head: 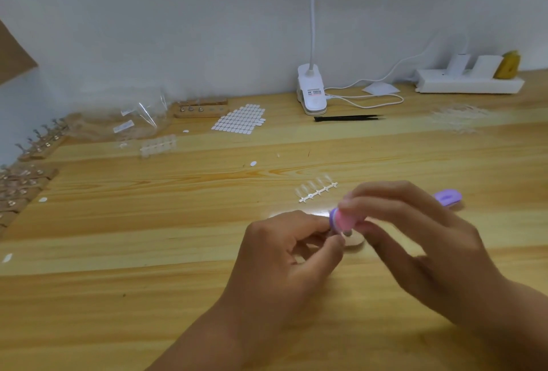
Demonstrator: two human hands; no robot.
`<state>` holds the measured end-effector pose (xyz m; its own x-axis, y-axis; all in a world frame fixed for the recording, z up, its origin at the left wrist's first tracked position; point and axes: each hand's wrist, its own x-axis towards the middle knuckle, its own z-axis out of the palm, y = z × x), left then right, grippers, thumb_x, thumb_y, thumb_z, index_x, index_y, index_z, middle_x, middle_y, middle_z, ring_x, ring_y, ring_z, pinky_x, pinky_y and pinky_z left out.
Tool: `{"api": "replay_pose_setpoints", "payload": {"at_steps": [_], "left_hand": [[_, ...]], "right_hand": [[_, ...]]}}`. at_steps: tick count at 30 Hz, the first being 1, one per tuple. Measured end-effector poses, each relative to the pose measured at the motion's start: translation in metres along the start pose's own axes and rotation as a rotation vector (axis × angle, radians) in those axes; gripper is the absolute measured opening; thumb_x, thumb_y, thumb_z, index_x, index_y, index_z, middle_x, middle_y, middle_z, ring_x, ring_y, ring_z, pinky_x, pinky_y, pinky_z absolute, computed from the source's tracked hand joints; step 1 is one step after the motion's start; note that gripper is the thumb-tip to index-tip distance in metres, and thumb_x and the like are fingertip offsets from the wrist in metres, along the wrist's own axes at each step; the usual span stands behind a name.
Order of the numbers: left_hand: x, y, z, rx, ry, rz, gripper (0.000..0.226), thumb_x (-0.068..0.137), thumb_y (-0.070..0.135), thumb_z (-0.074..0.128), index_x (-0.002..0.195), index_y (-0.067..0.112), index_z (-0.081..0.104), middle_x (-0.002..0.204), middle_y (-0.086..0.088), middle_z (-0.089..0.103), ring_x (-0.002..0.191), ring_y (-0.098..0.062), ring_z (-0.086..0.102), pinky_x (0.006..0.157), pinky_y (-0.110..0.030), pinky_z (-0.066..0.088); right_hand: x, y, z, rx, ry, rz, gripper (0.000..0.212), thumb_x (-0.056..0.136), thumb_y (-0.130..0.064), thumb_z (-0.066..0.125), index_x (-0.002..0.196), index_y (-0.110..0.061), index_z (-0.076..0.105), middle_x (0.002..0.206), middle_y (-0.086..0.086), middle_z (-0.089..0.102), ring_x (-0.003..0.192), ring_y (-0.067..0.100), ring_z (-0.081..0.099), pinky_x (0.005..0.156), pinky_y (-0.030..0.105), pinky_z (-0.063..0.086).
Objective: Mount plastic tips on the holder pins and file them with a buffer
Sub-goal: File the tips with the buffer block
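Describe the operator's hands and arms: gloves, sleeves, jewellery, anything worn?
Nothing worn shows. The left hand and right hand are bare: no gloves, no rings. The left forearm and right forearm are uncovered to the frame edge, with no sleeve cuff, watch or wristband in view. Motion blur hides finer detail on the right fingers.

Wood, plastic, metal
I'm working over a smooth, faintly glossy wood counter [148, 252]; my right grip [415, 237] is holding a matt pink buffer [344, 221], my left grip [284, 252] a bare-wood holder [354, 244] with a metal pin [346, 233].
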<state>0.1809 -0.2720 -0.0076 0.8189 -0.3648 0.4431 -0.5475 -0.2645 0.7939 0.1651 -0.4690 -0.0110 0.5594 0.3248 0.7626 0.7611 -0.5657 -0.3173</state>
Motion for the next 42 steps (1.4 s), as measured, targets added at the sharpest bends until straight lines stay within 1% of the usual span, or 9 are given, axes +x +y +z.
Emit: {"api": "replay_pose_setpoints", "payload": {"at_steps": [5,10,14,19,26,30,34,39,42], "left_hand": [[0.0,-0.001,-0.002,0.04,-0.025,0.028,0.01,0.087,0.03,0.065,0.084,0.022,0.069,0.072,0.007,0.064,0.066,-0.012,0.062,0.064,-0.032,0.051],[0.0,-0.001,-0.003,0.124,-0.065,0.091,0.018,0.093,0.03,0.06,0.082,0.02,0.069,0.07,0.006,0.06,0.067,-0.012,0.057,0.063,-0.033,0.047],[0.001,0.0,-0.004,0.117,-0.069,0.08,0.013,0.093,0.03,0.06,0.084,0.024,0.068,0.073,0.008,0.061,0.07,-0.01,0.058,0.065,-0.027,0.048],[0.001,0.001,-0.005,0.158,-0.067,0.119,0.011,0.095,0.032,0.057,0.086,0.031,0.064,0.073,0.01,0.059,0.069,-0.008,0.056,0.063,-0.025,0.046],[0.0,-0.002,-0.005,0.188,-0.079,0.145,0.013,0.096,0.031,0.054,0.085,0.03,0.062,0.073,0.009,0.058,0.068,-0.011,0.055,0.063,-0.035,0.047],[0.001,-0.001,-0.005,0.179,-0.07,0.116,0.017,0.094,0.033,0.056,0.088,0.022,0.068,0.076,0.01,0.061,0.072,-0.008,0.058,0.067,-0.033,0.049],[-0.001,-0.001,-0.004,0.188,-0.079,0.137,0.014,0.096,0.033,0.053,0.084,0.028,0.061,0.072,0.007,0.058,0.068,-0.013,0.056,0.062,-0.037,0.047],[0.0,-0.001,-0.005,0.173,-0.079,0.118,0.01,0.094,0.032,0.057,0.087,0.029,0.063,0.075,0.013,0.058,0.07,-0.005,0.056,0.066,-0.024,0.046],[0.0,-0.002,-0.004,0.173,-0.071,0.136,0.01,0.094,0.031,0.056,0.085,0.031,0.061,0.071,0.011,0.056,0.066,-0.006,0.053,0.062,-0.028,0.046]], "right_hand": [[-0.001,0.003,-0.004,-0.059,-0.023,-0.006,0.03,0.091,0.007,0.062,0.116,-0.008,0.067,0.113,0.008,0.065,0.102,0.019,0.067,0.086,0.031,0.053],[-0.004,-0.003,0.001,-0.042,-0.06,-0.072,0.024,0.096,0.005,0.055,0.113,-0.002,0.07,0.113,0.013,0.065,0.105,0.023,0.066,0.088,0.031,0.052],[-0.002,0.003,-0.003,-0.075,-0.008,-0.016,0.031,0.089,0.009,0.062,0.115,-0.007,0.067,0.113,0.009,0.066,0.107,0.017,0.066,0.087,0.031,0.053],[-0.004,0.0,0.0,-0.054,-0.046,-0.072,0.026,0.093,0.007,0.058,0.114,-0.002,0.07,0.113,0.012,0.066,0.107,0.022,0.066,0.088,0.033,0.053],[-0.006,-0.004,0.004,-0.06,-0.064,-0.088,0.027,0.088,0.011,0.062,0.111,-0.001,0.073,0.112,0.014,0.067,0.106,0.024,0.067,0.088,0.034,0.053],[-0.002,0.002,-0.003,-0.092,0.0,-0.02,0.03,0.088,0.01,0.062,0.113,-0.004,0.069,0.113,0.011,0.067,0.103,0.019,0.067,0.086,0.033,0.054],[-0.007,-0.004,0.005,-0.052,-0.039,-0.076,0.025,0.094,0.005,0.058,0.114,-0.004,0.07,0.113,0.013,0.067,0.107,0.022,0.067,0.089,0.032,0.054],[-0.004,0.0,0.0,-0.074,0.037,-0.005,0.026,0.093,0.002,0.06,0.116,-0.009,0.067,0.113,0.009,0.067,0.106,0.014,0.067,0.091,0.026,0.053],[-0.008,-0.005,0.007,-0.049,-0.011,-0.053,0.026,0.095,0.002,0.058,0.116,-0.006,0.069,0.113,0.012,0.067,0.108,0.018,0.068,0.092,0.029,0.054]]}}
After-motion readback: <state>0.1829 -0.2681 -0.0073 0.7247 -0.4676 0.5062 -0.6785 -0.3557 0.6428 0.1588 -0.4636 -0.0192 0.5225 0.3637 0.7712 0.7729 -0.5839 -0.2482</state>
